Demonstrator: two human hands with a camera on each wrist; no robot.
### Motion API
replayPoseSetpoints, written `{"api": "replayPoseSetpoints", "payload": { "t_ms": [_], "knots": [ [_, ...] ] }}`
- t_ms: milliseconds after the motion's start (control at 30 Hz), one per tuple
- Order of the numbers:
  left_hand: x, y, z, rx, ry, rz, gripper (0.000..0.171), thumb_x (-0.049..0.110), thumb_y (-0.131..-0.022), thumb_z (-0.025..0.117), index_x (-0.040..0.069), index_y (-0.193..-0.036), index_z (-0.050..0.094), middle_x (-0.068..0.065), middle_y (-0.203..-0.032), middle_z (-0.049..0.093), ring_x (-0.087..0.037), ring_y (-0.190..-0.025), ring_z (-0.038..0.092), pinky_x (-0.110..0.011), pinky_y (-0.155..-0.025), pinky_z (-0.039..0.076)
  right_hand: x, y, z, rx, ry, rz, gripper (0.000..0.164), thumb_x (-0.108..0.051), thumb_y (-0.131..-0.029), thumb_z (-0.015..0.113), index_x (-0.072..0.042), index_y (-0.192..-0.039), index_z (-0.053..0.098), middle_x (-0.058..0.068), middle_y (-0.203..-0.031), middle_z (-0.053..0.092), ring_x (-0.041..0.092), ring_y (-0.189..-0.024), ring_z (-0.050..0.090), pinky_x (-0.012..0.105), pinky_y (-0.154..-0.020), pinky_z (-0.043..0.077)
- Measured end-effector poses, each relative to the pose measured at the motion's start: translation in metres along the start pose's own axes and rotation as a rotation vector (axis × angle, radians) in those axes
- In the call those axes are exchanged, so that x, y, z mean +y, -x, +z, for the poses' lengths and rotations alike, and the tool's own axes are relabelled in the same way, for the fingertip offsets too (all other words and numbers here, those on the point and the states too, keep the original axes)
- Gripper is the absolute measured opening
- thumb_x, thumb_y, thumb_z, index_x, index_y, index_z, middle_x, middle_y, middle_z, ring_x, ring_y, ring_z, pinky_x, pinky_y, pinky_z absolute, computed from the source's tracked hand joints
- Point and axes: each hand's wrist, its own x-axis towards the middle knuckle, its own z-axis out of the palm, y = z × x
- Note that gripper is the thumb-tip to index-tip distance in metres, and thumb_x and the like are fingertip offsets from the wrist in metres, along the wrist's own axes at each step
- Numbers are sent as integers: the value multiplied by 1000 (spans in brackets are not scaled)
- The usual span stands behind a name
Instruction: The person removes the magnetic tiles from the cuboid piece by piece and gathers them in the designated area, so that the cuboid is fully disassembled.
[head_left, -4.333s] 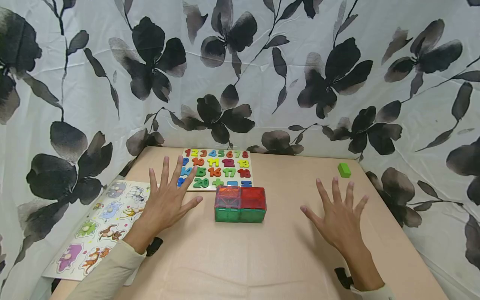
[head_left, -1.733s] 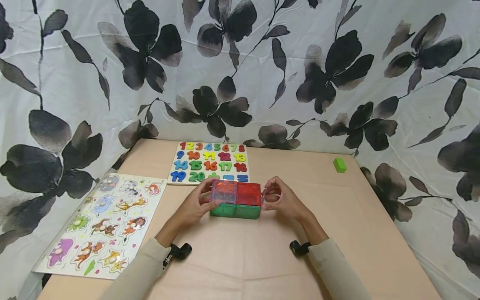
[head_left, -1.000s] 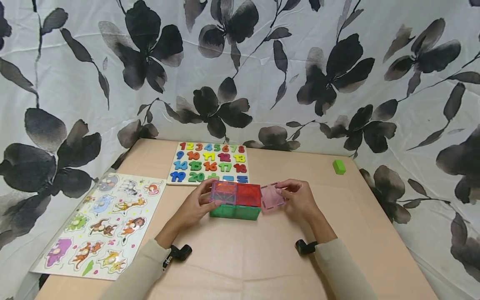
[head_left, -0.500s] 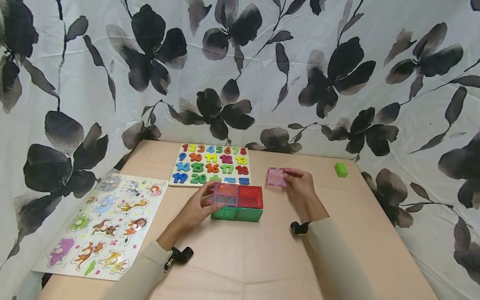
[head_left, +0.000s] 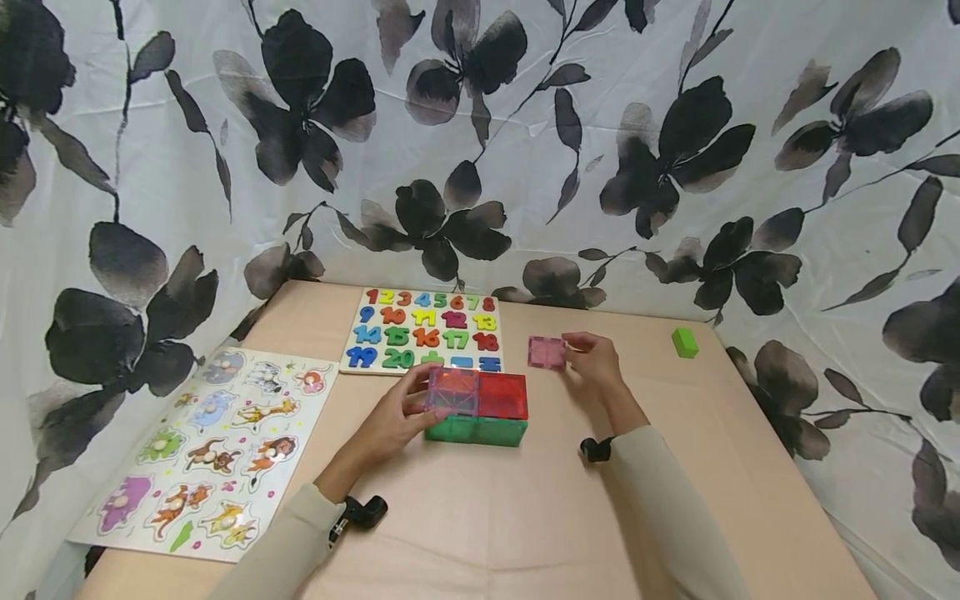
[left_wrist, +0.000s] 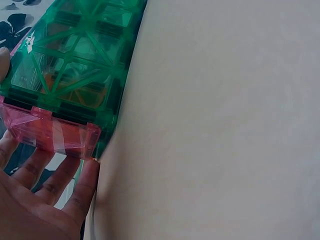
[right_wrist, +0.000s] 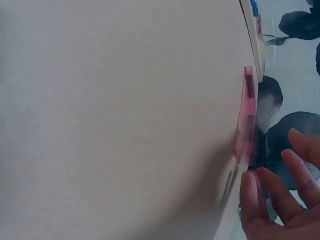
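**Left hand [head_left: 390, 417] on tile box [head_left: 477, 430]; right hand [head_left: 596, 360] just beside loose pink tile [head_left: 546, 352]**

Nearest the wearer, the bare table [head_left: 487, 517] lay beneath two beige sleeves [head_left: 285, 533]; a black wrist camera [head_left: 366, 512] sat at the left wrist. At left, an animal picture puzzle board [head_left: 242, 467] lay angled, partly over the table edge.

The box stood near mid-table: translucent green front, one purple and one red square on top, pink panel on its left end. The left hand gripped that end, thumb at the front, the other fingers against the pink panel.

Slightly farther and to the right, the pink tile appeared to lie flat on the tabletop. Right fingers were loosely bent and parted at its right edge; right wrist view showed them clear of it.

Behind the box: a number puzzle board [head_left: 440, 328]. Far right corner: a lime-green block [head_left: 684, 342]. Backdrop: floral curtain [head_left: 525, 167].
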Motion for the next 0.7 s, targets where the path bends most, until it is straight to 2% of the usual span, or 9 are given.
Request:
{"api": "replayPoseSetpoints", "payload": {
  "t_ms": [67, 167, 233, 333, 467, 567, 700],
  "knots": [
    [0, 0, -1, -1, 0, -1, 74, 32, -101, 75, 28, -163, 35, -14, -160, 48, -44, -143, 54, -50, -112, 56, -2, 8, -1, 8, 59, -56, 36, -7, -102, 68, -9, -138, 70, 16, -146, 66, 35, -131, 65, 39, -102, 62],
    [1, 0, 0, -2, 4, -2, 74, 31, -101, 75, 27, -163, 35, -14, -161, 47, -44, -144, 54, -50, -112, 56, -6, 28, -2, -19, 76, -138, 35, -8, -103, 69, -7, -138, 69, 18, -142, 69, 35, -127, 67, 30, -94, 62],
    [1, 0, 0, -3, 3, -3, 75, 32, -101, 76, 26, -164, 34, -14, -161, 47, -44, -144, 54, -50, -112, 56, -8, 43, 0, -58, 59, -186, 35, -10, -103, 70, -8, -139, 69, 19, -135, 72, 36, -121, 70, 28, -91, 62],
    [2, 0, 0, 1, -2, -2, 75, 32, -101, 76, 27, -163, 35, -14, -160, 48, -43, -144, 54, -51, -113, 55, -11, 69, 3, -154, 23, -244, 38, -16, -104, 71, -9, -141, 67, 22, -126, 74, 41, -113, 71, 35, -93, 64],
    [3, -1, 0, 3, -4, 3, 74, 31, -101, 76, 29, -163, 35, -14, -160, 47, -43, -144, 53, -52, -114, 54, -16, 98, 9, -286, -32, -262, 44, -23, -103, 72, -16, -145, 64, 21, -122, 76, 44, -108, 73, 45, -98, 64],
    [4, -1, 0, 3, -1, 0, 74, 31, -100, 76, 30, -163, 35, -14, -161, 47, -43, -145, 53, -52, -115, 53, -15, 113, 14, -355, -50, -251, 45, -26, -103, 72, -24, -147, 63, 15, -119, 78, 36, -107, 76, 37, -99, 62],
    [3, -2, 1, 5, -1, -7, 74, 32, -100, 76, 30, -162, 36, -13, -160, 47, -42, -145, 53, -52, -115, 53, -12, 122, 22, -419, -83, -238, 45, -28, -103, 72, -23, -147, 64, 13, -113, 79, 27, -105, 74, 28, -95, 60]
  ]
}}
